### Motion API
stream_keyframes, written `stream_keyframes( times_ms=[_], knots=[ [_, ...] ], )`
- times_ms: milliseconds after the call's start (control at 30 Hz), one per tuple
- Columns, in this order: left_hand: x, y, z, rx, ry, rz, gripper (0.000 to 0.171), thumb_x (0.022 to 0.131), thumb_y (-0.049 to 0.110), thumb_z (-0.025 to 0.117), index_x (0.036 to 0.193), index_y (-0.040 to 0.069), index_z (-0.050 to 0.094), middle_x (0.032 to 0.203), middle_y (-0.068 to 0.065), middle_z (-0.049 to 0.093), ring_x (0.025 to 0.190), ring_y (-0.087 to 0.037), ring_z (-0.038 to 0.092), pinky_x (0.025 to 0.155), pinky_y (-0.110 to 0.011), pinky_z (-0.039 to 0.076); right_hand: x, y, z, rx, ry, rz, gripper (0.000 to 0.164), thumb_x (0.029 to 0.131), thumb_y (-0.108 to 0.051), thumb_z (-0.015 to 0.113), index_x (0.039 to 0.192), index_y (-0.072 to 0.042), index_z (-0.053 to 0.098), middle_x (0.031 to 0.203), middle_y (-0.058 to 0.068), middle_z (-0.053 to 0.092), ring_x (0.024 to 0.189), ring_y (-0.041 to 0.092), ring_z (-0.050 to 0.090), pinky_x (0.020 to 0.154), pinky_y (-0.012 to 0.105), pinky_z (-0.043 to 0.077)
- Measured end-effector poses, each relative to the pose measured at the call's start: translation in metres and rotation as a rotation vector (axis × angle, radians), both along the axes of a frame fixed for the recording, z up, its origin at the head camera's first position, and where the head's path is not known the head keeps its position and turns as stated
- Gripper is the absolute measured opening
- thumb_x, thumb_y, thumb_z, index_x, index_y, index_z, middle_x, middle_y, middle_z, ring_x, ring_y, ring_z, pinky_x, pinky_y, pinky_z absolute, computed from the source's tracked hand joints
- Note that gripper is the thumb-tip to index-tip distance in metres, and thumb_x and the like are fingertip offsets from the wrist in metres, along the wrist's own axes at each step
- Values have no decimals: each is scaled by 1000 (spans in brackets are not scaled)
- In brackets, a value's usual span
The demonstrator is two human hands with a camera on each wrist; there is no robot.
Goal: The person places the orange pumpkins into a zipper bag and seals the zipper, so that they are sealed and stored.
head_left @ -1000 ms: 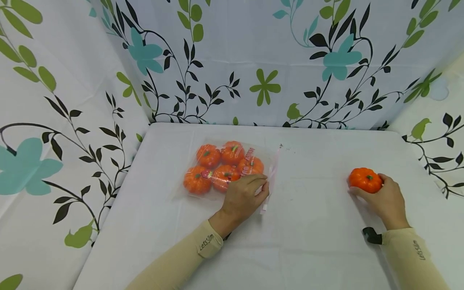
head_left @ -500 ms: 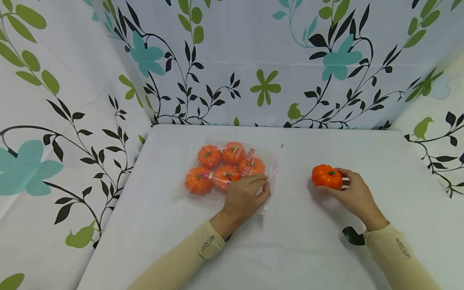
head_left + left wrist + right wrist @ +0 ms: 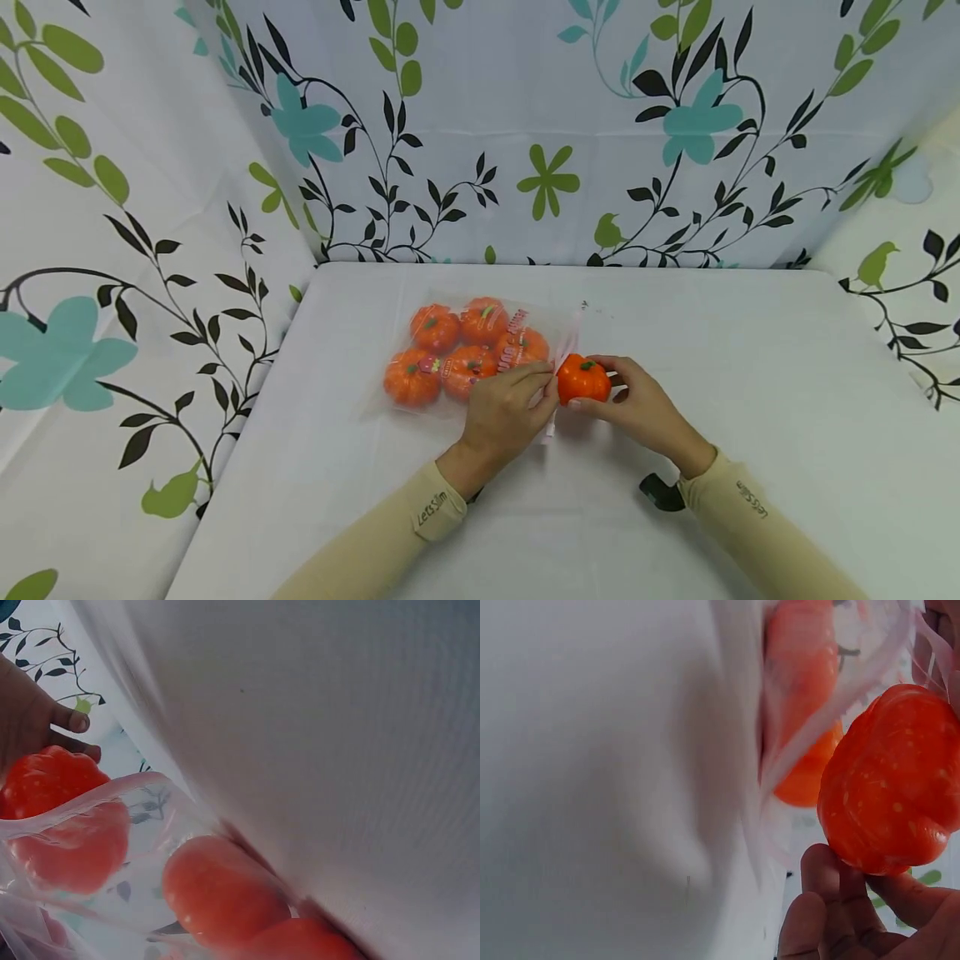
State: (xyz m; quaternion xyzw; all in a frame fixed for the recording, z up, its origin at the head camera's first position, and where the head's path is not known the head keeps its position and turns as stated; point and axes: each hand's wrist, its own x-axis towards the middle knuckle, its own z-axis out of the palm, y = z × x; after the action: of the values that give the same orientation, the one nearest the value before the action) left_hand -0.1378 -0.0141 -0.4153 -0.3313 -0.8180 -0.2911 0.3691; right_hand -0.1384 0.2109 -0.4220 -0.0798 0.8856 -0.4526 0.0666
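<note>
A clear zip bag (image 3: 567, 337) with a pinkish mouth edge lies flat on the table, several orange toy pumpkins (image 3: 412, 379) inside it. At its right-hand mouth my left hand (image 3: 498, 408) pinches the edge of the plastic. My right hand (image 3: 648, 408) grips one more pumpkin (image 3: 583, 382), glossy orange with a green stem, right at that opening. Seen from the left wrist, this pumpkin (image 3: 52, 780) shows partly above the pink rim (image 3: 97, 793) and partly through the plastic. The right wrist view has the fingers (image 3: 821, 874) under the pumpkin (image 3: 892, 780).
A white cloth covers the table (image 3: 712, 333). Behind and at the sides hang white curtains (image 3: 465, 92) printed with leaves and flowers. A black wrist device (image 3: 662, 493) sticks out at the right cuff.
My right hand has carried the pumpkin leftward across the table, from the far right to the bag's mouth. The left hand has kept its pinch on the bag edge.
</note>
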Motion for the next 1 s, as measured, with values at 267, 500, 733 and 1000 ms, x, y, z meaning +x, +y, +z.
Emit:
stream_keyframes(
  times_ms=[267,500,733,1000],
  knots=[
    [0,-2,-3,11,35,0,7,82,9,75,85,4,80,93,-4,77,83,-12,75,78,-21,57,-3,-21,-7,-59,-20,83,71,83,-35,83,141,-5,56,133,10,60,100,24,54,79,33,51],
    [-1,-2,-6,5,59,-1,7,81,8,76,84,4,81,92,-4,76,81,-13,75,78,-22,57,-5,-34,-14,-123,-13,101,64,82,-26,84,134,-3,55,128,11,61,105,25,57,85,40,53],
    [-1,-2,-8,-40,122,12,8,79,8,76,85,4,80,92,-4,76,82,-13,74,76,-23,58,-6,-44,-17,-86,31,48,64,76,-22,88,125,-3,50,122,12,58,104,26,57,84,41,53],
    [0,-2,-10,-56,96,13,9,80,8,77,87,4,81,95,-5,77,87,-14,74,81,-24,57,-8,-52,-19,-34,51,6,58,74,-16,83,117,-1,47,111,13,54,73,21,55,63,31,50]
  ],
)
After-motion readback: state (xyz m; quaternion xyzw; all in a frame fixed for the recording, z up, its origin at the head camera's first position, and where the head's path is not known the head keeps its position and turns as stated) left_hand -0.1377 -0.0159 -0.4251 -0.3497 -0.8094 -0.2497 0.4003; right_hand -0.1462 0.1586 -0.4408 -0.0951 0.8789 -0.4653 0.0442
